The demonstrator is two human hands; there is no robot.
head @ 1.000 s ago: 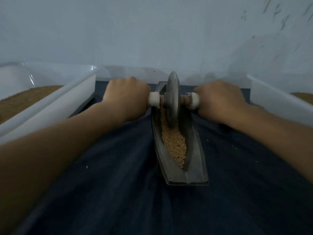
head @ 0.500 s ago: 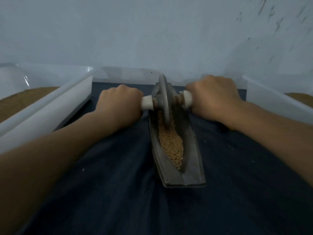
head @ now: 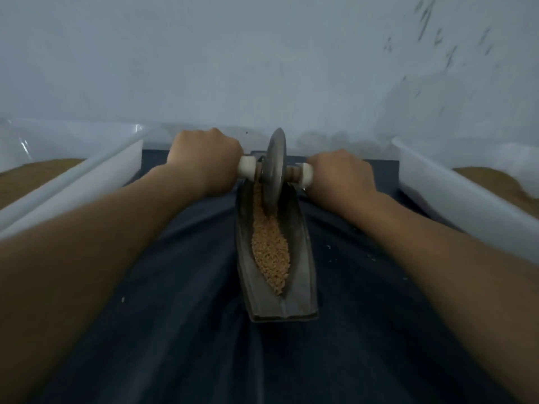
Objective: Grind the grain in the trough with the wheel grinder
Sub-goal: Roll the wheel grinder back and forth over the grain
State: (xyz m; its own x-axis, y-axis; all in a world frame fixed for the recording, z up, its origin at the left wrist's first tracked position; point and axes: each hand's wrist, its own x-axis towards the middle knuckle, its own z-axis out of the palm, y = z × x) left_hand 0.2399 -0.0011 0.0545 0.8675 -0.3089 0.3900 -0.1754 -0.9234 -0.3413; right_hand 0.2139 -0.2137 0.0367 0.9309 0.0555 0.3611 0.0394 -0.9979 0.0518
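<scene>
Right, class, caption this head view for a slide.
Left hand and right hand hold the wheel in the grain at the far end of the trough.

The left hand and right hand each grip one end of the wheel grinder, fingers curled round its cross handle on either side of the metal disc. The left hand sits a little farther away than the right. The disc stands on edge at the far end of the narrow dark trough, its rim down in the grain, which fills the groove toward the near end. The trough lies on a dark blue cloth. The left tub and the right tub, both white, hold brown meal.
</scene>
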